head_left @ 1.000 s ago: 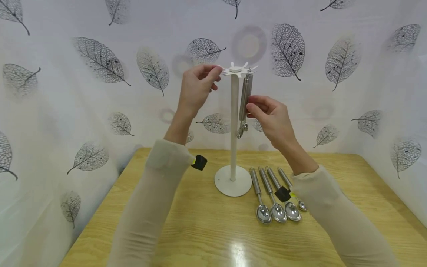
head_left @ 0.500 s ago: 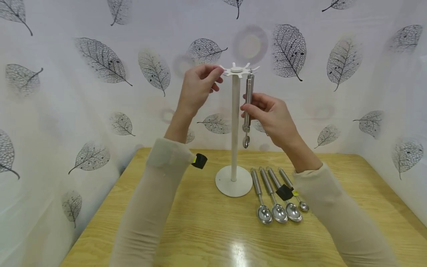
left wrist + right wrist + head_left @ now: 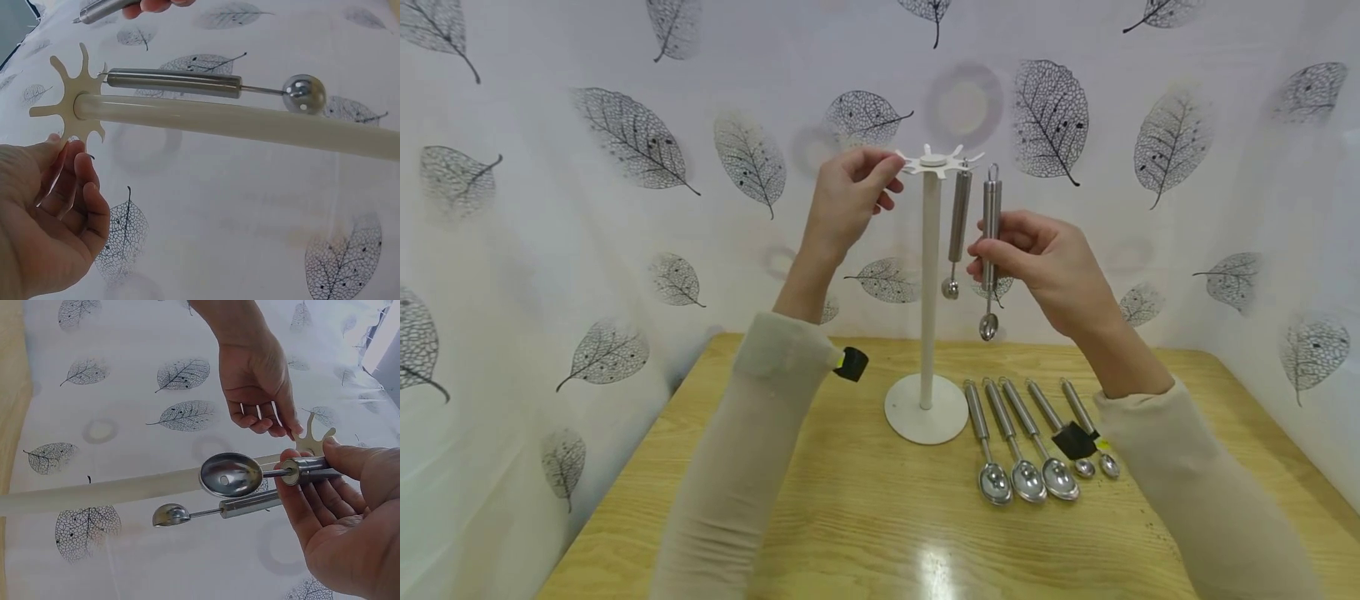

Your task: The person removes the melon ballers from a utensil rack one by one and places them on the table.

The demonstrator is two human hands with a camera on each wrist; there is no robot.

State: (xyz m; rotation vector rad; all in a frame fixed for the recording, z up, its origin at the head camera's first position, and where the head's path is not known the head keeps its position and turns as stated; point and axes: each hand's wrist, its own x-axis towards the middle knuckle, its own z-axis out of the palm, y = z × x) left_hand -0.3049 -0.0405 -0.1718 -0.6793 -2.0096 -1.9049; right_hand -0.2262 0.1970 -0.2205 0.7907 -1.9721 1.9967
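Note:
A white stand (image 3: 929, 317) rises in the middle, topped by a wheel of hooks (image 3: 934, 161). My left hand (image 3: 850, 192) pinches one of the hooks at its left side, thumb against the fingers. In my right hand (image 3: 1052, 267) is a steel melon baller (image 3: 992, 208), gripped by its handle with the oval scoop down and the hanging loop up. It is apart from the hooks, to their right. A second melon baller (image 3: 959, 217), with a rounder scoop (image 3: 304, 94), hangs from a right-hand hook between the post and my right hand.
Several steel scoops (image 3: 1027, 479) of different sizes lie in a row on the wooden table (image 3: 820, 517), right of the stand's round base (image 3: 917, 429). My right sleeve (image 3: 1180, 467) passes just beside them. A leaf-patterned curtain (image 3: 790, 50) stands behind and around the table.
My right hand has moved right, carrying its melon baller away from the one on the hook. My left hand keeps its pinch. Another scoop on the table now shows beside my right sleeve.

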